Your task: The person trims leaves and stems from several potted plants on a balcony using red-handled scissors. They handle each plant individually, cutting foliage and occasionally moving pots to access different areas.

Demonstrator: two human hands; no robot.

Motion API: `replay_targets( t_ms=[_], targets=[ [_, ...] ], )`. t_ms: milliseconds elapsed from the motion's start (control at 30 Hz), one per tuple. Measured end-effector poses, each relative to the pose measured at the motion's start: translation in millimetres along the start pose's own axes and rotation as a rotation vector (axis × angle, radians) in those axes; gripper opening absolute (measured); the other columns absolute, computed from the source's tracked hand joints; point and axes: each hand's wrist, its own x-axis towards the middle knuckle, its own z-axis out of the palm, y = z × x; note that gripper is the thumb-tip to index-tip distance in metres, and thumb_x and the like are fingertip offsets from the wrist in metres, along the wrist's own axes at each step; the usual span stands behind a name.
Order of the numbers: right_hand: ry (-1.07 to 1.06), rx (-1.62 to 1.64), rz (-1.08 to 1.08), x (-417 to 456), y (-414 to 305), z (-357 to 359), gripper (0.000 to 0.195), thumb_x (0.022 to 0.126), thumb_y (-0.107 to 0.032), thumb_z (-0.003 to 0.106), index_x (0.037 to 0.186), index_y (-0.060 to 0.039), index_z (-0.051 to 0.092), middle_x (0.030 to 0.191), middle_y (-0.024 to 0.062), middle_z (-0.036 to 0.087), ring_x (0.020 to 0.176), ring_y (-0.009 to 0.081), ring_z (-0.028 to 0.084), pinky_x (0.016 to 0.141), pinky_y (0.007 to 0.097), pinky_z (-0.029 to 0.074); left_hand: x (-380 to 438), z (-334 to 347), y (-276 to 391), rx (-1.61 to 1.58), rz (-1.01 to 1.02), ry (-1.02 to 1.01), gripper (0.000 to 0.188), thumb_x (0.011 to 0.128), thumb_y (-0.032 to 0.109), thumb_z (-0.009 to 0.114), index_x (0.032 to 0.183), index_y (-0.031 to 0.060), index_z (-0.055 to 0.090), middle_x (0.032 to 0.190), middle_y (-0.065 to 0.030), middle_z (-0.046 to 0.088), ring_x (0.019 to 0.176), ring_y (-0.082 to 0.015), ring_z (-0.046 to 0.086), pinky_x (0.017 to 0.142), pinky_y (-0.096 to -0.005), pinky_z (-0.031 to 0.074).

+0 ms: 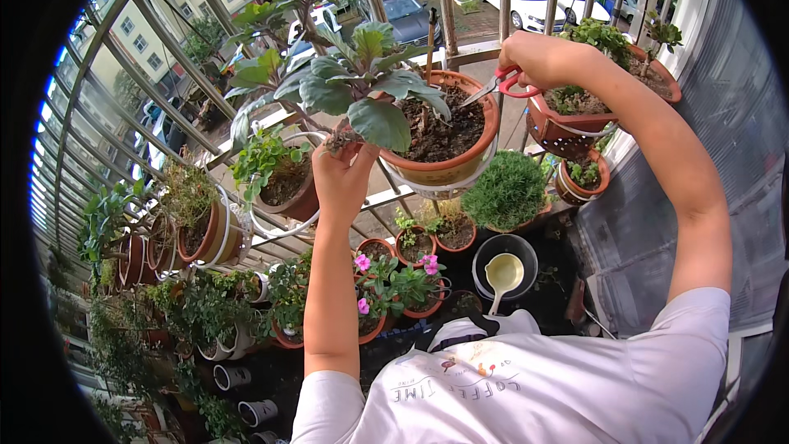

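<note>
My left hand is raised at the left side of a terracotta-coloured pot, its fingers pinched around a knobbly plant stem. Broad grey-green leaves of the leafy plant spread above and beside that hand. My right hand holds red-handled scissors on the pot's right side. Their metal blades point left and down, over the dark soil near the rim; whether the tips touch it I cannot tell. A thin stick stands upright in the pot, behind the leaves.
Metal railing bars run behind the pot. A rectangular planter hangs right, a round pot left. Below are a bushy green plant, pink-flowered plants and a black bucket with a ladle.
</note>
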Motion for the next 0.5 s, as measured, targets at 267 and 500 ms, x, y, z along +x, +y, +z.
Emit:
replay_targets(
  t_ms=[267, 500],
  targets=[
    [0.188, -0.114, 0.062, -18, -10, 34, 0.031, 0.071, 0.004, 0.063, 0.101, 0.0031, 0.067, 0.098, 0.0206, 0.066, 0.095, 0.0341, 0.063, 0.083, 0.0389, 0.051, 4, 4, 1, 0.006, -0.042, -0.01, 0.019, 0.085, -0.004, 0.063, 0.104, -0.0053, 0.064, 0.099, -0.0047, 0.066, 0.091, -0.0105, 0.061, 0.084, -0.0264, 0.048],
    [0.385, 0.067, -0.099, -60, -18, 42, 0.03, 0.069, 0.002, 0.065, 0.099, 0.0021, 0.067, 0.095, 0.0204, 0.064, 0.095, 0.0377, 0.059, 0.086, 0.0432, 0.047, 1, 1, -5, 0.024, 0.001, 0.031, 0.02, 0.087, 0.005, 0.067, 0.103, -0.006, 0.064, 0.089, -0.0043, 0.066, 0.083, -0.0097, 0.06, 0.075, -0.0243, 0.046]
  ],
)
